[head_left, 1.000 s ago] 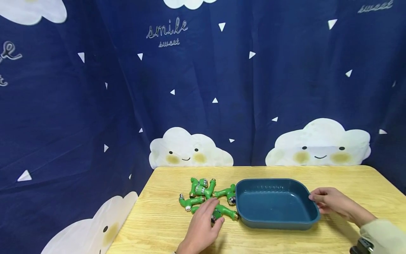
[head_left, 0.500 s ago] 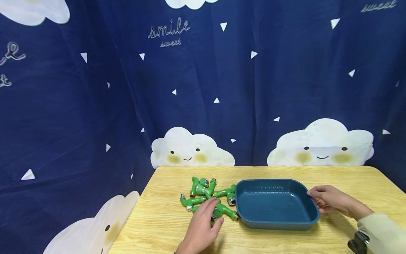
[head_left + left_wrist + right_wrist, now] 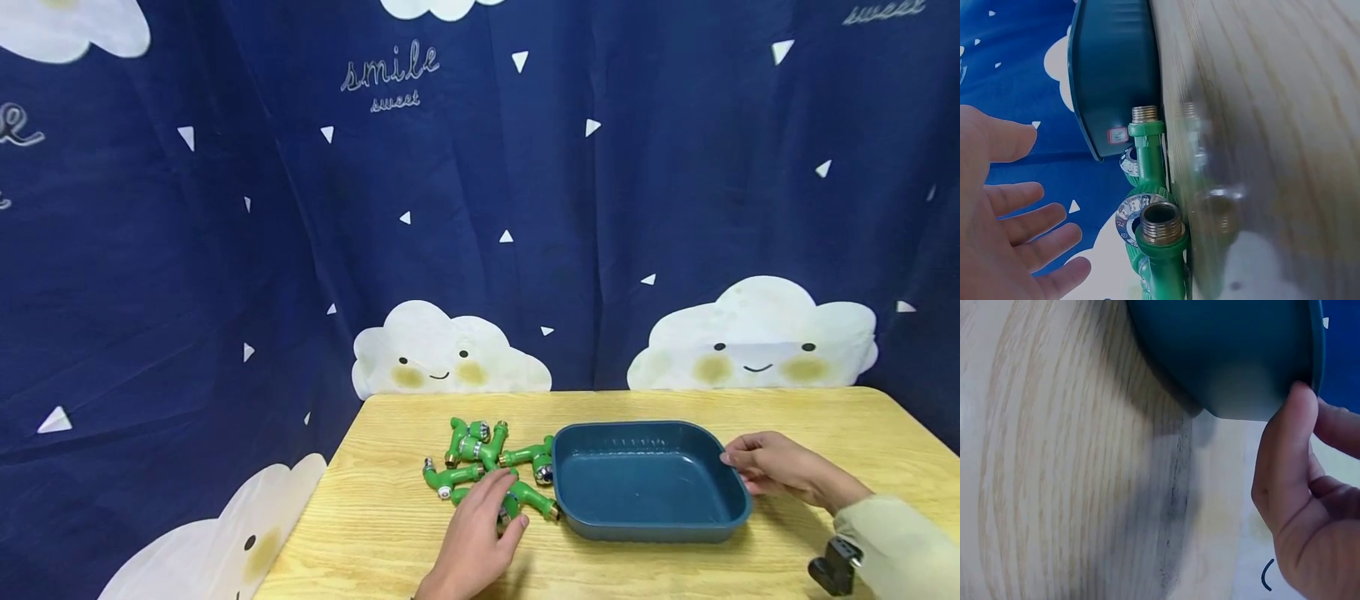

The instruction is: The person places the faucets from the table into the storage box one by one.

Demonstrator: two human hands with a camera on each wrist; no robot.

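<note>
A dark blue rectangular basin (image 3: pixel 652 532) stands on the table. My right hand (image 3: pixel 791 473) pinches its right rim between thumb and fingers; the right wrist view shows the thumb (image 3: pixel 1294 434) against the basin's outer wall (image 3: pixel 1229 362). Left of the basin lie several green taps (image 3: pixel 491 452) with threaded brass ends and chrome collars. My left hand (image 3: pixel 477 537), fingers spread and relaxed, hovers beside the nearest tap (image 3: pixel 534 498) and partly hides it. In the left wrist view, the fingers (image 3: pixel 1038 222) are apart from the taps (image 3: pixel 1150 156) and hold nothing.
The wood-grain table (image 3: pixel 615 571) runs back to a dark blue curtain (image 3: pixel 465 183) printed with white clouds and triangles. One tap (image 3: pixel 536 458) sits right against the basin's left wall. A small sticker (image 3: pixel 1118 135) marks the basin's end.
My right hand has shifted slightly left and away from me along the basin's rim. The left hand and the taps keep their places, apart from a slight shift of the head view.
</note>
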